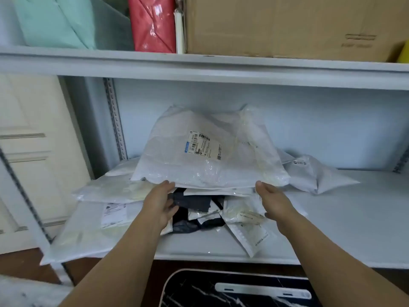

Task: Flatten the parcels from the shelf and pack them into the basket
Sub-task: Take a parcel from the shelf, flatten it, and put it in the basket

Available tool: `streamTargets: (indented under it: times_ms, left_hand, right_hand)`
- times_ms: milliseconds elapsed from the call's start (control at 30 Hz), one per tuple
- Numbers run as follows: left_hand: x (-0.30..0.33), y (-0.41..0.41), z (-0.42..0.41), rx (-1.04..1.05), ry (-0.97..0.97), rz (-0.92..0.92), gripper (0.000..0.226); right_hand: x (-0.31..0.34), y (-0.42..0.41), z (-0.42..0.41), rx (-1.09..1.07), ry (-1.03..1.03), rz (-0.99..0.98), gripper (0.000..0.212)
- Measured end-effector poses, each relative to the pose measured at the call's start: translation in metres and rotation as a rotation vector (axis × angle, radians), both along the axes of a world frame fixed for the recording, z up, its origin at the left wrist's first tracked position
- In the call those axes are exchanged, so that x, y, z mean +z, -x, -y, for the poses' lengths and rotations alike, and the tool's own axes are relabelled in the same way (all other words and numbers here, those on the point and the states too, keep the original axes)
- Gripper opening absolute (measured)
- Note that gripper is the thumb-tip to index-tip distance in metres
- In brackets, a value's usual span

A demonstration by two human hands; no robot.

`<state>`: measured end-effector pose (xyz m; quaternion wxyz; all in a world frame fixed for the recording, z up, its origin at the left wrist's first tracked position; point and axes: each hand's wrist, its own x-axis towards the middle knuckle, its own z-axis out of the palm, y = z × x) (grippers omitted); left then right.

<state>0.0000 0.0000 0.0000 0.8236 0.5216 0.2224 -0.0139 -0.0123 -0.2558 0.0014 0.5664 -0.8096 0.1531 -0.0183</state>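
A big white plastic parcel with a barcode label lies on top of a heap of parcels on the grey shelf board. My left hand grips its near left edge, thumb on top and fingers under it. My right hand holds its near right corner the same way. The parcel's near edge is lifted off the heap. Beneath it lie flat white mailers, a dark blue bag and a small cream packet. The basket's dark, marble-patterned rim shows at the bottom, below the shelf.
A crumpled white parcel lies at the right rear of the shelf. The upper shelf holds a cardboard box, a red parcel and a mint-green one. A perforated upright stands at the left; a cream door is beyond it.
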Motion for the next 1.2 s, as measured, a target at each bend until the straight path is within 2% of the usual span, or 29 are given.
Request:
streamTargets:
  times_ms: [133,267,400,500,567,667,767,867,900,967,1000,1033,1200]
  left_hand:
    - [-0.016,-0.035,0.001,0.079,0.061,0.042,0.046]
    - [-0.019,-0.056,0.011,0.072,0.137,0.095,0.047]
    - [-0.013,-0.061,0.02,0.2,0.056,0.192,0.028]
    - [0.003,-0.045,0.029,0.285,0.052,0.2,0.026]
    - [0.015,-0.029,0.031,0.288,0.113,0.219,0.021]
    - [0.031,0.003,0.03,0.185,0.272,0.285,0.006]
    - [0.038,0.048,0.028,0.064,0.407,0.363,0.009]
    - [0.03,0.102,0.029,-0.027,0.483,0.352,0.004]
    - [0.025,0.121,0.029,-0.043,0.496,0.328,0.009]
    - [0.013,0.153,0.027,-0.033,0.488,0.251,0.019]
    - [0.007,0.169,0.026,-0.019,0.463,0.209,0.014]
    - [-0.001,0.185,0.025,0.0,0.432,0.172,0.007]
    - [-0.053,0.254,0.031,0.071,0.346,-0.008,0.007]
  right_hand:
    - [-0.02,-0.026,0.014,-0.053,-0.068,0.012,0.054]
    - [-0.035,-0.036,0.018,-0.059,-0.093,0.008,0.052]
    - [-0.039,-0.029,0.016,-0.071,-0.14,-0.019,0.054]
    - [-0.034,-0.016,0.013,-0.093,-0.214,-0.008,0.061]
    - [-0.026,-0.004,0.011,-0.127,-0.319,0.022,0.069]
    - [-0.019,0.016,0.013,-0.229,-0.574,0.001,0.085]
    - [-0.016,0.044,0.017,-0.341,-0.894,-0.089,0.096]
    - [-0.027,0.086,0.022,-0.439,-1.2,-0.101,0.07]
    - [-0.033,0.103,0.021,-0.486,-1.245,-0.085,0.068]
    - [-0.041,0.133,0.023,-0.594,-1.245,-0.059,0.086]
    - [-0.044,0.147,0.026,-0.656,-1.192,-0.054,0.093]
    - [-0.046,0.163,0.029,-0.69,-1.144,-0.04,0.094]
    - [-0.078,0.238,0.052,-0.73,-1.018,0.004,0.097]
